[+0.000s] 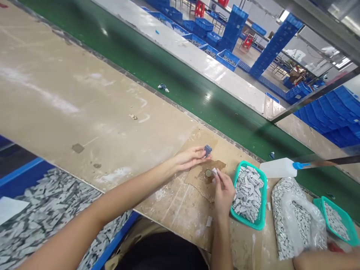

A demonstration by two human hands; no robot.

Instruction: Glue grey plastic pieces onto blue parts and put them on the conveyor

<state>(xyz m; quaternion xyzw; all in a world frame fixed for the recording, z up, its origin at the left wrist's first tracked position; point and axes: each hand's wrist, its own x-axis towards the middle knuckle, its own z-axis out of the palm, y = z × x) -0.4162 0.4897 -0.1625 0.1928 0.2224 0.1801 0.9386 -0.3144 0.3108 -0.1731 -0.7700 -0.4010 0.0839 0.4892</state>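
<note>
My left hand (194, 157) pinches a small dark blue-grey block (207, 150) over a worn piece of cardboard (194, 174). Close by on the right, my right hand (224, 189) has a small whitish piece (214, 171) between thumb and fingertips; its kind is too small to make out. Between the two hands, a small round dish with a dark toothed rim (208, 173) rests on a brown stained patch of the cardboard. Just right of my right hand stands a green plastic basket (263, 202) full of grey-white pieces.
A white squeeze bottle with a blue nozzle (278, 168) lies behind a clear bag of small parts (289, 217). Farther right are a second green basket (353, 234) and another person's arm (326, 259). A green conveyor belt (191, 101) runs behind; a blue bin (112, 243) of pieces sits lower left.
</note>
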